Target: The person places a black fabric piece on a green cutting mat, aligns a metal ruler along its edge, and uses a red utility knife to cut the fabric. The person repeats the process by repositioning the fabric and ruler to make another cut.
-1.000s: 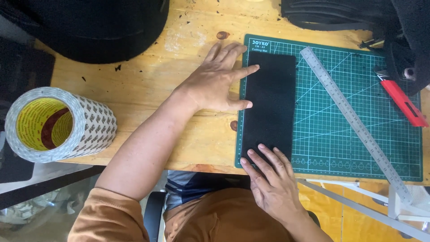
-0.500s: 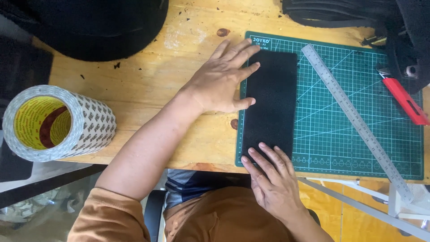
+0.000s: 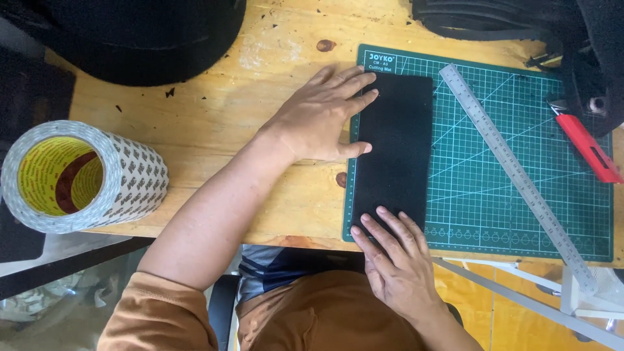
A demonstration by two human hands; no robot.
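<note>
While my hands have barely shifted over the last second, the black sheet (image 3: 398, 146) stays put on the left part of the green cutting mat (image 3: 520, 195), so it is still being pressed flat. Far left, a fat tape roll (image 3: 81, 175) lies on its side, white with a grey printed pattern and a yellow core. My left hand (image 3: 322, 120) rests flat, fingers spread, tips on the sheet's left edge. My right hand (image 3: 396, 260) presses its near end, fingers slightly apart. White lettering marks the mat's top-left corner; a steel ruler (image 3: 517, 175) lies diagonally, a red knife (image 3: 585, 146) beyond.
</note>
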